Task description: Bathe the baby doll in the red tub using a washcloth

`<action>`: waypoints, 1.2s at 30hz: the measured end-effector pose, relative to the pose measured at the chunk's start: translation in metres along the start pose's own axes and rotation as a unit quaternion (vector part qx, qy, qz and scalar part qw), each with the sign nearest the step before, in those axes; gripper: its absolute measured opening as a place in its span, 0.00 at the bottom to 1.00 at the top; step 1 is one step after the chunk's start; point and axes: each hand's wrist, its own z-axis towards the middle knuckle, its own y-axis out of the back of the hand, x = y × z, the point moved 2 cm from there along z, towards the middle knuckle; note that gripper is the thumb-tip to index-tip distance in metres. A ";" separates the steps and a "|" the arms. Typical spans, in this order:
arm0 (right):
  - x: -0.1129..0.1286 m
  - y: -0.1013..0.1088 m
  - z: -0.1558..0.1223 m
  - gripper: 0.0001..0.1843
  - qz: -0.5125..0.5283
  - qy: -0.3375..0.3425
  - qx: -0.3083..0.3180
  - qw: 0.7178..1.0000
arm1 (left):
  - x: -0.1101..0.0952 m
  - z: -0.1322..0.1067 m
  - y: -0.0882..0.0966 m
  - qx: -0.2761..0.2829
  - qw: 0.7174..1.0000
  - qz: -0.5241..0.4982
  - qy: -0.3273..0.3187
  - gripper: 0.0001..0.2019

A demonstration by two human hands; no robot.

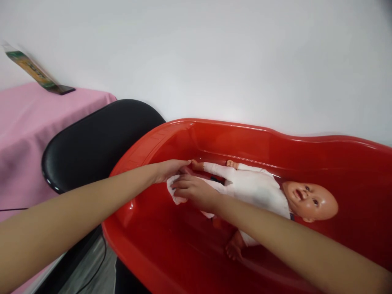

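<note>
A baby doll in white clothing lies on its back in a red tub, its head to the right and its legs toward my hands. My left hand reaches in from the left, fingertips together at the doll's far foot. Just nearer to me, my right hand has its fingers curled over a white cloth beside the doll's near leg. My right hand and forearm hide part of that leg and of the doll's near side.
Left of the tub stands a black padded chair. Behind it, a pink-covered table holds a green and yellow packet and a dark flat object. A pale wall runs behind the tub. A black cable hangs at lower left.
</note>
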 end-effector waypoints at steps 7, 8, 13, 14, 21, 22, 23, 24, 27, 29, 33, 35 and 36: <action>0.004 -0.001 -0.001 0.13 -0.004 0.050 -0.016 0.999 | 0.001 -0.002 -0.004 -0.017 0.998 -0.034 0.042 0.23; 0.003 -0.002 -0.002 0.12 -0.016 0.031 -0.024 0.999 | 0.000 -0.003 -0.007 -0.013 0.998 -0.047 0.051 0.22; -0.003 -0.004 -0.002 0.11 -0.091 -0.067 -0.025 0.993 | -0.004 -0.006 -0.013 -0.017 0.993 -0.105 0.045 0.16; -0.003 -0.004 -0.001 0.11 -0.088 -0.070 -0.014 0.994 | -0.004 -0.005 -0.012 -0.023 0.993 -0.104 0.043 0.16; 0.000 -0.002 -0.007 0.11 -0.020 -0.027 -0.045 0.998 | 0.003 -0.002 -0.009 -0.036 0.997 -0.054 0.033 0.22; 0.000 -0.003 -0.009 0.12 -0.023 -0.028 -0.054 0.998 | 0.004 -0.002 -0.010 -0.033 0.997 -0.058 0.034 0.21; -0.001 -0.003 -0.010 0.13 -0.032 -0.037 -0.064 0.997 | 0.005 -0.001 -0.010 -0.030 0.996 -0.070 0.035 0.19; -0.002 -0.004 -0.012 0.15 -0.046 -0.055 -0.072 0.995 | 0.005 0.000 -0.011 -0.024 0.995 -0.087 0.032 0.17; -0.008 -0.008 -0.017 0.20 -0.083 -0.124 -0.073 0.986 | 0.003 0.002 -0.013 -0.003 0.991 -0.134 0.010 0.14; -0.010 -0.010 -0.019 0.20 -0.087 -0.145 -0.064 0.983 | 0.004 0.005 -0.013 -0.003 0.990 -0.138 0.010 0.15; -0.008 -0.009 -0.017 0.14 -0.063 -0.096 -0.056 0.992 | 0.011 0.007 -0.011 -0.023 0.991 -0.129 0.030 0.14; -0.007 -0.008 -0.017 0.14 -0.043 -0.073 -0.060 0.995 | 0.014 0.007 -0.011 -0.015 0.991 -0.128 0.041 0.14; -0.008 -0.008 -0.018 0.15 -0.040 -0.070 -0.065 0.995 | 0.015 0.007 -0.011 -0.007 0.991 -0.128 0.044 0.14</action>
